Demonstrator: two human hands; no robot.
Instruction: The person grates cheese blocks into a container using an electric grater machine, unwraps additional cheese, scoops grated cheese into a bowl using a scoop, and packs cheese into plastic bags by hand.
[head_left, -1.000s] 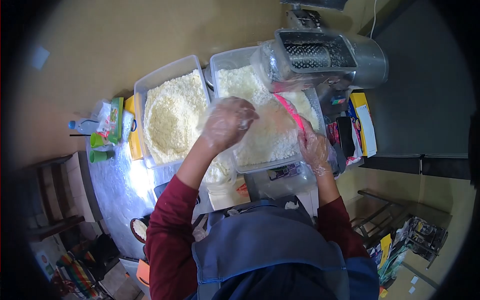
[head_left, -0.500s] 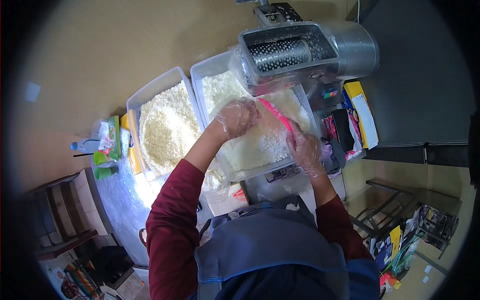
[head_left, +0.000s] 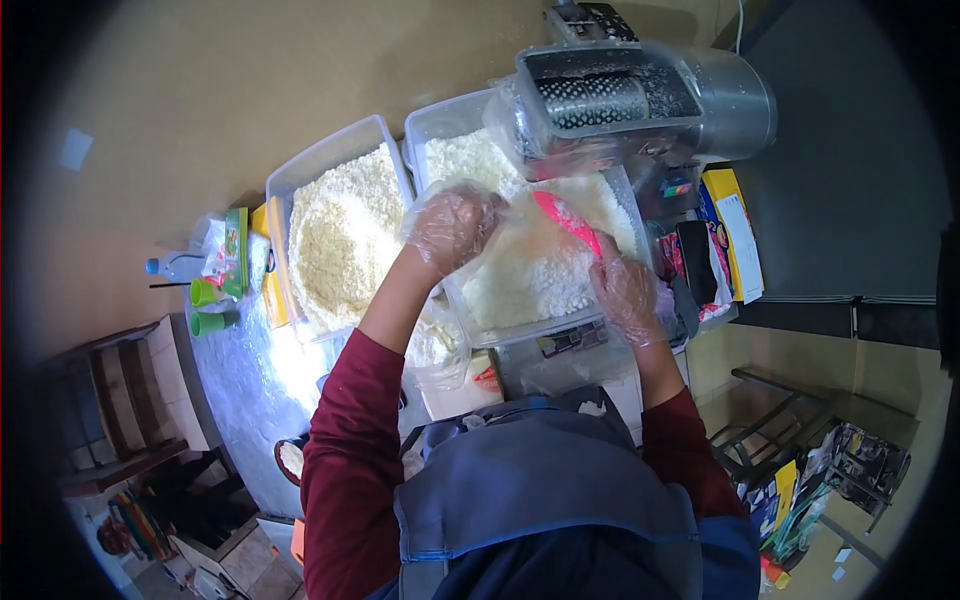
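Note:
My right hand [head_left: 627, 295], in a clear plastic glove, is closed round the handle of a pink spatula [head_left: 566, 221]. The blade hangs over the white crumbly food [head_left: 535, 275] in the right-hand clear bin [head_left: 425, 125]. My left hand [head_left: 453, 228], also gloved in clear plastic, has its fingers curled above the left part of that bin; whatever is inside them is hidden. Beside it, a second clear bin [head_left: 276, 190] holds more of the white crumbs [head_left: 345, 240], with a hollow in the middle.
A metal grating machine [head_left: 625, 100] with a perforated drum overhangs the right bin's back. Green cups [head_left: 208, 322] and a bottle [head_left: 178, 267] stand at left. Yellow packages [head_left: 735, 235] lie at right. A bag of white food [head_left: 432, 345] sits in front of the bins.
The spatula's blade has turned, showing its broad pink face. My left hand has moved slightly away from it, and the camera view has shifted a little.

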